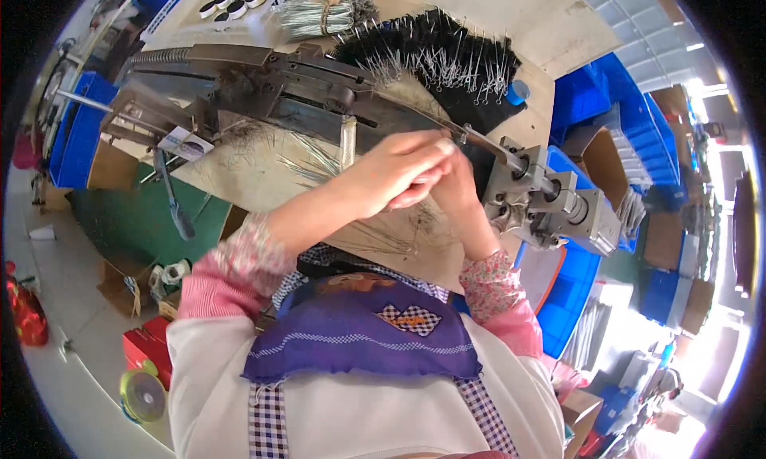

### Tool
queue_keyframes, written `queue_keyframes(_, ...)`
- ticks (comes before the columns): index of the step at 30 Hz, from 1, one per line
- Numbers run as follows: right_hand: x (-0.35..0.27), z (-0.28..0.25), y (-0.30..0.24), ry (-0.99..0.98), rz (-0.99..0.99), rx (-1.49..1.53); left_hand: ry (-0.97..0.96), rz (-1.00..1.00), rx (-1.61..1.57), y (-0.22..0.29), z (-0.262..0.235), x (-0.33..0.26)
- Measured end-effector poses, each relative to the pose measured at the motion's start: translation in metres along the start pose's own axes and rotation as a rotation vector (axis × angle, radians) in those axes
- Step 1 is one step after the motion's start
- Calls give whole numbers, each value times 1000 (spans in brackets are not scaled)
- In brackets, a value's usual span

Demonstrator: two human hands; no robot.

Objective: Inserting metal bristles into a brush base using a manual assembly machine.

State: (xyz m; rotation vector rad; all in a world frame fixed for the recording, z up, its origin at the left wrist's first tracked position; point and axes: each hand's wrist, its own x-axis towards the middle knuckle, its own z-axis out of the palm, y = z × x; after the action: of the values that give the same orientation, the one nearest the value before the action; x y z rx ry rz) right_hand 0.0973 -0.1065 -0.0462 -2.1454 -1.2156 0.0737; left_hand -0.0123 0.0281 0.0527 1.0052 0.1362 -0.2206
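My left hand (403,168) and my right hand (456,184) meet over the workbench, fingers closed and pressed together. Whatever they pinch is hidden behind the fingers. Just beyond the fingertips is the rod end of a metal machine head (542,192), which stands to the right. A long, dark steel machine bed (295,112) runs leftward from there behind my hands. Thin loose wires (315,160) lie on the bench left of my left hand. Behind the bed is a pile of black-bristled wire brushes (439,56) with looped wire ends.
A tied bundle of wires (327,12) and a white tray (179,24) of round, dark-topped pieces sit at the back. A blue cap (518,92) lies beside the brushes. Blue bins (578,92) stand at the right, and a metal lever (174,196) hangs at the left.
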Motion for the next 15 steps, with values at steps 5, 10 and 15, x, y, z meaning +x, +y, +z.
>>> queue_keyframes(5, -45, -38, -47, -29, -30, -217, 235, 47, -160, -21, -17, 36)
queue_keyframes(10, -32, -114, -72, -122, 27, -109, 526, 320, -106, -32, -19, 33)
queue_keyframes(15, 72, -100, -45, 234, -204, -185, 488, 349, -20, -32, -18, 32)
